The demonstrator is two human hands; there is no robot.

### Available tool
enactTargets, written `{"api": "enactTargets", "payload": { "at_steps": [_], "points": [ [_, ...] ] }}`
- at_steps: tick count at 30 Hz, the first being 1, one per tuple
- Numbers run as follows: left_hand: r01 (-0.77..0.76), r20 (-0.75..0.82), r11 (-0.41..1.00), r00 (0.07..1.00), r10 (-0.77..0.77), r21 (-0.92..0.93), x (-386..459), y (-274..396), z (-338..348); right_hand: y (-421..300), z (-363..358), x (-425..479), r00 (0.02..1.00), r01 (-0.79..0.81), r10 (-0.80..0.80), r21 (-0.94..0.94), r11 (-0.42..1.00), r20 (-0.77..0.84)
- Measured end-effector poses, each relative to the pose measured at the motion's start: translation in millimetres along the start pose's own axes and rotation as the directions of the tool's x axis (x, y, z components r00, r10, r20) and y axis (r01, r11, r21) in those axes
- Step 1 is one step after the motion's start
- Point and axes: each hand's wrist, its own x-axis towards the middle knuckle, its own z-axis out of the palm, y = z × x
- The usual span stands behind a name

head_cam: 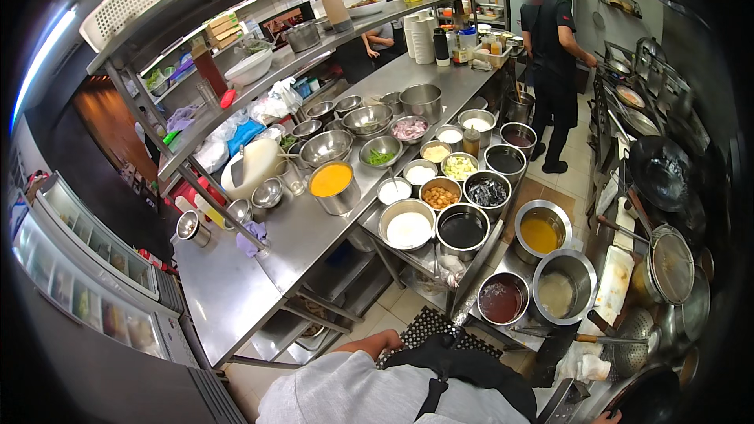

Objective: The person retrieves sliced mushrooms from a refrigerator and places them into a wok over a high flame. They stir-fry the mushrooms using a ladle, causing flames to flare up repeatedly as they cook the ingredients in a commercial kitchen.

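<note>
My left hand (pixel 389 340) hangs beside my apron above a black perforated floor mat (pixel 425 325); its fingers are mostly hidden and I see nothing in it. At the bottom right edge, only part of my right hand (pixel 608 417) shows, at the rim of a dark wok (pixel 651 394); the frame cuts off its grip. In front of me stand steel pots of dark red liquid (pixel 500 300), cloudy liquid (pixel 556 294) and yellow liquid (pixel 539 235). Left of them are pots of black sauce (pixel 463 229) and white liquid (pixel 408 228).
A steel counter (pixel 294 229) holds bowls and a pot of orange liquid (pixel 332 182), under a raised shelf (pixel 253 76). Woks (pixel 662 171), strainers (pixel 673 265) and a ladle (pixel 612 338) line the stove side. Another person (pixel 548 59) stands farther along the aisle, reaching toward the stove.
</note>
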Motion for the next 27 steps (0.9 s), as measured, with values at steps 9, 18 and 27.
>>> {"api": "enactTargets", "payload": {
  "at_steps": [9, 18, 27],
  "points": [
    [-0.108, -0.002, 0.971, 0.994, 0.111, 0.211, 23, -13, 10, -7, -8, -2, 1.000, 0.000, 0.000, 0.038, 0.999, 0.006],
    [-0.177, 0.051, 0.935, 0.984, 0.169, 0.306, 15, -10, 3, -1, -2, 0, 0.999, 0.012, -0.013, 0.039, 0.999, 0.031],
    [-0.116, 0.003, 0.989, 0.993, 0.116, 0.089, -32, 21, -26, 0, -1, 1, 1.000, 0.013, -0.012, -0.017, 1.000, 0.018]
  ]
}}
